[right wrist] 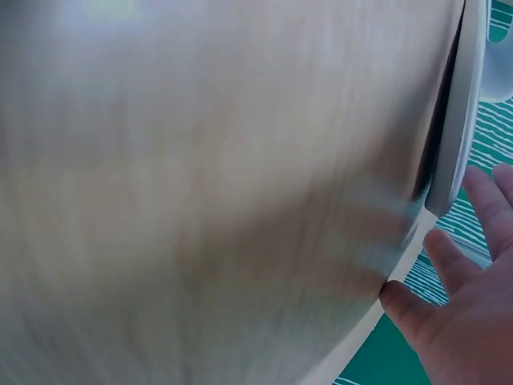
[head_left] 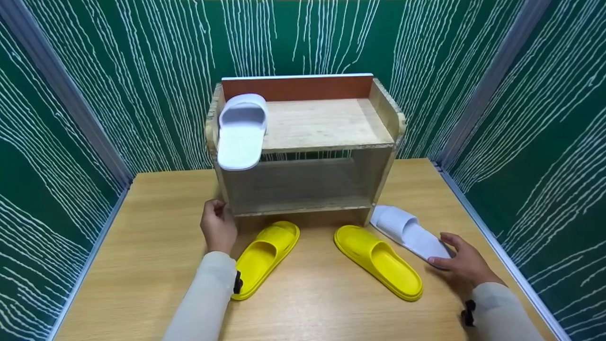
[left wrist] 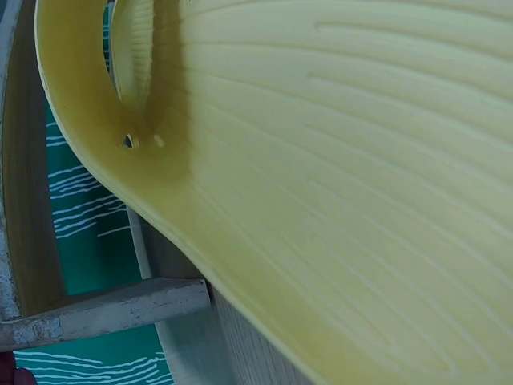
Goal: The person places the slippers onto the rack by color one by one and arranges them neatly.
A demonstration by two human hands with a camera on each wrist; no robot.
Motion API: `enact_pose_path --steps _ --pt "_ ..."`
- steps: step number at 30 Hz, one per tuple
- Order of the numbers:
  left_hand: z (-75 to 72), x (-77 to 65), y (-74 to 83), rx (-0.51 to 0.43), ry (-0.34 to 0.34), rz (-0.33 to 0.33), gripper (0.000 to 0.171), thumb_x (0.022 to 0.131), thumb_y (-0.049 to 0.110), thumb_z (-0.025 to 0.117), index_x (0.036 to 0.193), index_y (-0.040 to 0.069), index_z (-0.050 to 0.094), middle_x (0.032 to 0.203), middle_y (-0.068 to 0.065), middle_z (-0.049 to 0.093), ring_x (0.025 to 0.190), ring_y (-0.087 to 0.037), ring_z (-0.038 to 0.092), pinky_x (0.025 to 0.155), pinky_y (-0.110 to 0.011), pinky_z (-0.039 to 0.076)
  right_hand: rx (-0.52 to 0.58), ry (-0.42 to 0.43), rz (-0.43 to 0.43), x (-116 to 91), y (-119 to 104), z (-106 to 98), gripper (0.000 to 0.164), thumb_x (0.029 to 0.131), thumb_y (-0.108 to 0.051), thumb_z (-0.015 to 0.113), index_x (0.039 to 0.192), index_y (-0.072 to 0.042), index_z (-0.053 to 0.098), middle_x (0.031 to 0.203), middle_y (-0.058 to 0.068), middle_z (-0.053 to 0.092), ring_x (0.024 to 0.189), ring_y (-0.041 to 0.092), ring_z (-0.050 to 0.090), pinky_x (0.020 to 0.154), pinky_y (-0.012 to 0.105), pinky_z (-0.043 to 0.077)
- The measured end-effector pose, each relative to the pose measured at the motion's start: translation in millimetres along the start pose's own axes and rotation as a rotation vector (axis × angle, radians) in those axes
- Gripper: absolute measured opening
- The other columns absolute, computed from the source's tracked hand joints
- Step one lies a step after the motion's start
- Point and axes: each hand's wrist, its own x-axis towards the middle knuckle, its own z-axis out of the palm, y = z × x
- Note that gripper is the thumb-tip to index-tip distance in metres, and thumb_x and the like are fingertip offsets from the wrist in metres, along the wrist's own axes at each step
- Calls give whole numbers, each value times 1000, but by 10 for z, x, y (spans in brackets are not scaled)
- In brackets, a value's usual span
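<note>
My left hand (head_left: pixel 220 227) grips the lower left leg of a small wooden shoe rack (head_left: pixel 326 121), its fingers curled there; the leg is mostly hidden. Beside that wrist lies a yellow slipper (head_left: pixel 255 263), which fills most of the left wrist view. My right hand (head_left: pixel 466 260) is at the heel of a white slipper (head_left: pixel 423 241) on the table, thumb and fingers spread around its end without a visible pinch. A second white slipper (head_left: pixel 240 148) rests on the rack's top board at the left, its heel jutting past the front edge.
Another yellow slipper (head_left: pixel 397 274) lies on the wooden table (head_left: pixel 322 293), left of the white one. The rack's lower shelf (head_left: pixel 303 189) sits beneath the top board. Green walls (head_left: pixel 544 142) with white streaks enclose the table at the back and sides.
</note>
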Motion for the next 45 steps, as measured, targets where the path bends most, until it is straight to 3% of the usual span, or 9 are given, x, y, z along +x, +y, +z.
enact_pose_path --steps 5,12,17,27,35,42,45 --pt "-11 -6 -11 0 -6 0 11 108 6 56 118 1 55 113 -16 61 106 -28 58 96 -37 52 12 -15 10 29 29 3 133 73 -55 93 169 -8 14 175 23 11 155 56 8 120 77 8" --pt "-18 2 -25 0 7 49 10 105 3 58 114 -1 56 112 -17 63 105 -27 60 95 -32 51 31 -34 30 22 26 13 133 72 -49 95 168 -6 13 174 25 9 154 56 11 121 75 9" --pt "-27 7 -7 -4 -16 5 12 108 5 56 118 0 54 116 -16 60 108 -28 57 100 -38 51 2 -48 42 45 27 9 138 68 -49 98 169 -8 12 175 23 7 153 56 12 121 75 9" --pt "-29 18 16 -11 -30 -20 13 109 5 54 121 1 53 118 -16 59 111 -29 56 104 -41 52 -10 -47 68 65 3 -12 134 71 -41 98 170 -12 12 176 22 7 152 56 14 120 76 11" --pt "-12 27 19 -3 -31 -26 12 109 5 54 120 2 53 118 -15 60 110 -27 56 102 -40 52 77 -20 34 4 30 -2 129 76 -38 96 170 -12 12 176 19 6 155 54 11 122 74 10" --pt "-6 -2 1 7 -17 10 10 108 5 57 117 0 55 115 -17 63 109 -27 60 98 -35 51 70 22 -37 -115 -5 -24 116 85 -29 90 168 -4 13 173 28 12 153 54 15 124 70 15" --pt "-5 -10 -1 4 -21 -1 11 108 6 57 118 2 55 116 -15 62 109 -26 59 99 -35 52 72 38 -56 -158 -27 -47 116 85 -29 90 169 -6 13 174 26 13 153 53 17 123 70 16"
